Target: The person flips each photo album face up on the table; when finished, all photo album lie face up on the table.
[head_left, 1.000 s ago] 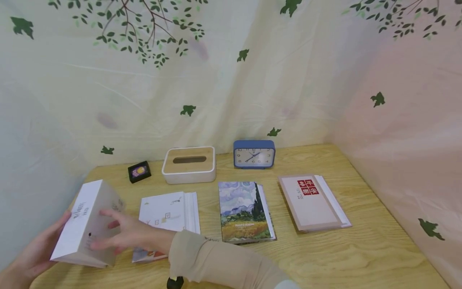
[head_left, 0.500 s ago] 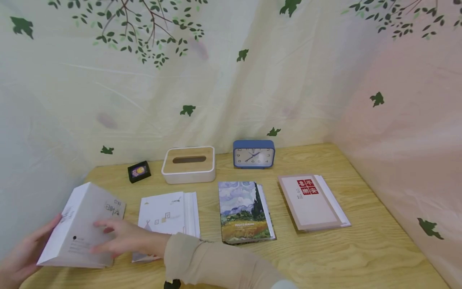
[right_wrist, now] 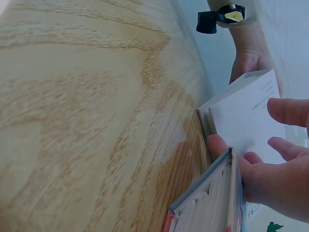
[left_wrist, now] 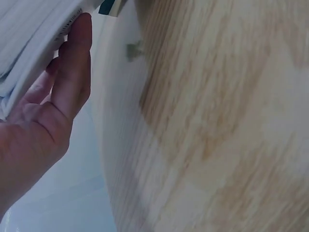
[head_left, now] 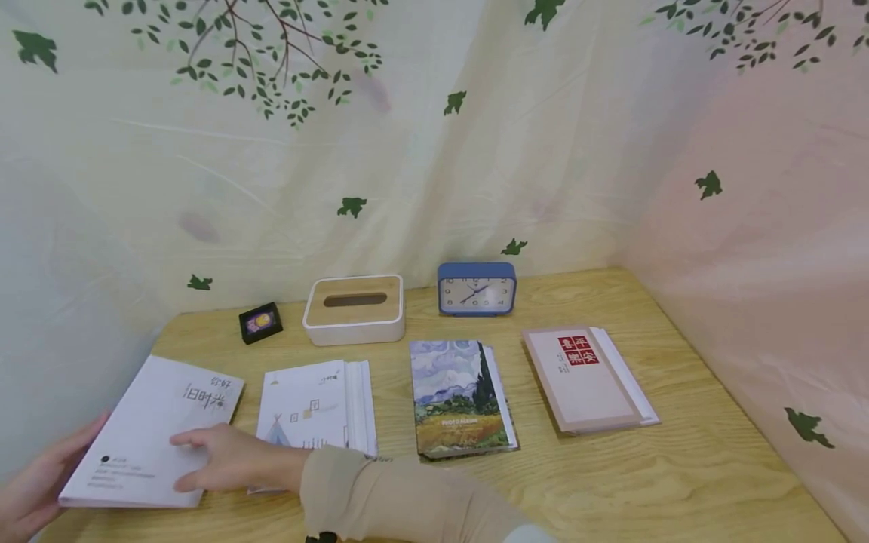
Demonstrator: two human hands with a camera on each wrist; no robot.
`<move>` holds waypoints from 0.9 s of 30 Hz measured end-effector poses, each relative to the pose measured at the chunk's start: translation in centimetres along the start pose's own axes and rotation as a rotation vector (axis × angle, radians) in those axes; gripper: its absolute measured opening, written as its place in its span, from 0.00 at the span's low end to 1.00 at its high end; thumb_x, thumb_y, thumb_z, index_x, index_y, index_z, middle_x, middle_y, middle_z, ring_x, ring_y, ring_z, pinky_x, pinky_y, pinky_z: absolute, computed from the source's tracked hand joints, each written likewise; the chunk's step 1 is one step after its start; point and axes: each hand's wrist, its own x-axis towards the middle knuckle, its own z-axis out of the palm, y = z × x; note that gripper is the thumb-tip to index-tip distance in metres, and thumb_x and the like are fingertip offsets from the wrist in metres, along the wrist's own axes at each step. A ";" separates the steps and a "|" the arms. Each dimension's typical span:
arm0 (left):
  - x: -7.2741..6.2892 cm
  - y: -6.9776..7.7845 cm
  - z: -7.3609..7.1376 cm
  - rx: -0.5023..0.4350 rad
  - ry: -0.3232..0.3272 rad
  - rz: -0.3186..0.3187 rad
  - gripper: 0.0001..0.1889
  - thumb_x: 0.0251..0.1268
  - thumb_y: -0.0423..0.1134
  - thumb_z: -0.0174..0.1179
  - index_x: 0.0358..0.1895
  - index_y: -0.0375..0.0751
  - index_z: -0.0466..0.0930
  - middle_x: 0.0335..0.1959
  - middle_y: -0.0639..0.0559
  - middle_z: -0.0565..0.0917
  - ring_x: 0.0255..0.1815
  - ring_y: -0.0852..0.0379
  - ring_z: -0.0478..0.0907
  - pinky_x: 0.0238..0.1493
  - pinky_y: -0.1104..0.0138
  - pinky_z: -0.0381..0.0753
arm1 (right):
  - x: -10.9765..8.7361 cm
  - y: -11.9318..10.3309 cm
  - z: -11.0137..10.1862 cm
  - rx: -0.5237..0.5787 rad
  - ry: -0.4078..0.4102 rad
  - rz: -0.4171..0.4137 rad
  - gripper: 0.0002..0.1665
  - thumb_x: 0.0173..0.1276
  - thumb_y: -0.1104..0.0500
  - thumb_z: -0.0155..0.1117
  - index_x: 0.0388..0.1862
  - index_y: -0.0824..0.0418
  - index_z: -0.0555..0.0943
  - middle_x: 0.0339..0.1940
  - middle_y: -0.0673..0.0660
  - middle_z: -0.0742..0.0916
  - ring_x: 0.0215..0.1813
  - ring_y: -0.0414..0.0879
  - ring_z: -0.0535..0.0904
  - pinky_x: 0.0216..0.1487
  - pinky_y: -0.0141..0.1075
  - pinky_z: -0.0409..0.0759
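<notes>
A white photo album (head_left: 152, 434) with dark lettering on its cover is tilted at the table's left end. My left hand (head_left: 50, 475) grips its left side; in the left wrist view, the left fingers (left_wrist: 72, 67) bend round the back cover beside the page edges. Over the album's right part lies my right hand (head_left: 227, 456), thumb and fingers spread loosely against the cover. In the right wrist view, one right fingertip (right_wrist: 217, 143) is right at the album's lower edge. Beside it a second white album (head_left: 308, 400) with a tent drawing is partly covered by my right wrist.
An album with a landscape painting (head_left: 451, 400) lies mid-table, and a pink album (head_left: 584, 381) lies to its right. Behind stand a small black box (head_left: 261, 323), a tissue box (head_left: 354, 311) and a blue alarm clock (head_left: 477, 289). A printed cloth (head_left: 421, 151) hangs behind the table.
The white album has turned from showing its spine to showing its front cover, leaning lower to the left. Both hands have moved slightly left and down with it.
</notes>
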 end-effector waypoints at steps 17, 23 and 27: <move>0.5 -0.3 -0.3 0.092 0.121 -0.093 0.20 0.78 0.65 0.40 0.46 0.66 0.83 0.39 0.64 0.85 0.42 0.58 0.83 0.47 0.63 0.82 | 0.6 0.0 1.4 -0.310 0.012 0.063 0.31 0.69 0.46 0.69 0.71 0.42 0.76 0.66 0.36 0.77 0.68 0.27 0.65 0.62 0.19 0.61; 1.2 -0.5 -0.2 0.356 0.182 -0.150 0.49 0.74 0.71 0.38 0.75 0.24 0.52 0.40 0.61 0.83 0.42 0.56 0.80 0.46 0.63 0.79 | 0.5 -0.1 2.0 -0.398 0.042 0.112 0.35 0.67 0.43 0.70 0.73 0.37 0.73 0.60 0.29 0.77 0.61 0.26 0.60 0.54 0.18 0.61; 1.2 -0.2 -0.1 0.491 0.202 -0.172 0.59 0.71 0.75 0.35 0.75 0.17 0.34 0.43 0.57 0.80 0.42 0.57 0.77 0.45 0.63 0.77 | 0.5 -0.1 2.1 -0.391 0.048 0.124 0.40 0.65 0.44 0.72 0.75 0.35 0.69 0.60 0.31 0.75 0.62 0.26 0.57 0.54 0.19 0.63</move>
